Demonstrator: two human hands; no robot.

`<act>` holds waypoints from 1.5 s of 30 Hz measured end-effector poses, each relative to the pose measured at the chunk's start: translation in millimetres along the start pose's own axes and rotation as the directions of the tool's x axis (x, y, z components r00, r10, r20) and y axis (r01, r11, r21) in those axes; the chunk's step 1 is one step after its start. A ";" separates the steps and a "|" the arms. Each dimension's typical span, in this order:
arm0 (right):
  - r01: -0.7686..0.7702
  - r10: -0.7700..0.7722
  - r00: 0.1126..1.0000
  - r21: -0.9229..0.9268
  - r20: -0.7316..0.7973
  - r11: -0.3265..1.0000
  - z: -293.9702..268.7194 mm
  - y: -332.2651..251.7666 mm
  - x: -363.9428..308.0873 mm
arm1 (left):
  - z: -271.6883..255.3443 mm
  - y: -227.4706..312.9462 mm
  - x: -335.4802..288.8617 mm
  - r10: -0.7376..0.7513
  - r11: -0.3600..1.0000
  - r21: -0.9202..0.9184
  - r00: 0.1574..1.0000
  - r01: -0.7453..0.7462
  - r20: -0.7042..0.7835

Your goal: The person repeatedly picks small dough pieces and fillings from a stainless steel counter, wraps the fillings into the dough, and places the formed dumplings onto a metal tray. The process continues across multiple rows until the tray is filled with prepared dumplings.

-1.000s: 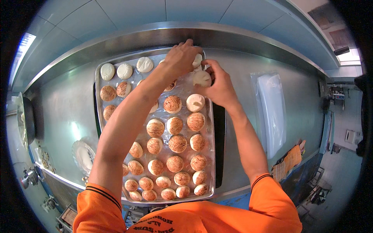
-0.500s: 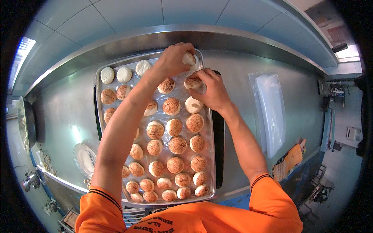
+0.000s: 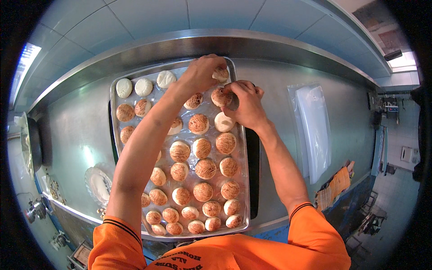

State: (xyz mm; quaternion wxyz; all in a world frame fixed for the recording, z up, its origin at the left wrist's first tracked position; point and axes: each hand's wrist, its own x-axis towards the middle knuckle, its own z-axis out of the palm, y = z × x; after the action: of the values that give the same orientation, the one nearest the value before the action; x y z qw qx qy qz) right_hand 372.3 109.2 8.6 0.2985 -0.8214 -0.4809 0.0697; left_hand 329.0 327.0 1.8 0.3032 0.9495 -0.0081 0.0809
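My left hand (image 3: 202, 73) is at the far right corner of the metal baking tray (image 3: 247, 180). Its fingers curl around a round bun (image 3: 220, 74) with a browned top. Just nearer, my right hand (image 3: 246, 102) has its fingertips and thumb at the right side of another browned bun (image 3: 221, 97); a gap shows between thumb and palm. Whether this bun rests on the tray is hard to tell. A paler bun (image 3: 224, 121) lies below my right thumb. Several brown-streaked buns (image 3: 205, 168) fill the tray in rows. My left forearm hides part of them.
Plain white buns (image 3: 143, 87) sit at the tray's far left. Clear plastic sheets (image 3: 312, 130) lie to the right on the steel counter (image 3: 274, 85), with an orange cloth (image 3: 338, 183) at its near right edge. A clear plate (image 3: 100, 184) stands left.
My left hand and its bun have come down slightly toward me. The bun at my right hand has turned and shifted a little left, showing more of its top.
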 end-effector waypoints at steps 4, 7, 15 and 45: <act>-0.037 0.038 0.998 -0.029 0.045 0.999 -5.5 -3.1 1.0 | -9.5 10.4 -3.8 -0.022 0.997 0.080 0.999 0.023 -0.026; -0.012 0.011 0.999 -0.043 -0.038 0.999 -11.7 -7.4 -3.2 | -27.5 31.6 -22.5 -0.017 1.000 -0.010 0.990 0.016 -0.137; 0.041 0.006 0.980 0.230 -0.201 0.972 -57.3 -63.3 -49.9 | -66.8 141.6 -182.4 -0.323 0.881 -0.441 0.899 0.172 -0.295; -0.270 0.319 0.944 -0.369 0.080 0.890 6.5 -96.0 -37.5 | -82.0 182.3 -506.4 -0.862 0.440 -0.804 0.440 0.399 -0.253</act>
State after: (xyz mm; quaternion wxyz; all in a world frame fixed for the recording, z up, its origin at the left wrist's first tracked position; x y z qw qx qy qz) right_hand 278.1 115.2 50.4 0.0984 -0.9181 -0.3747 0.0835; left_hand -194.6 208.5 92.1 0.5941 0.6108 0.4544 0.2599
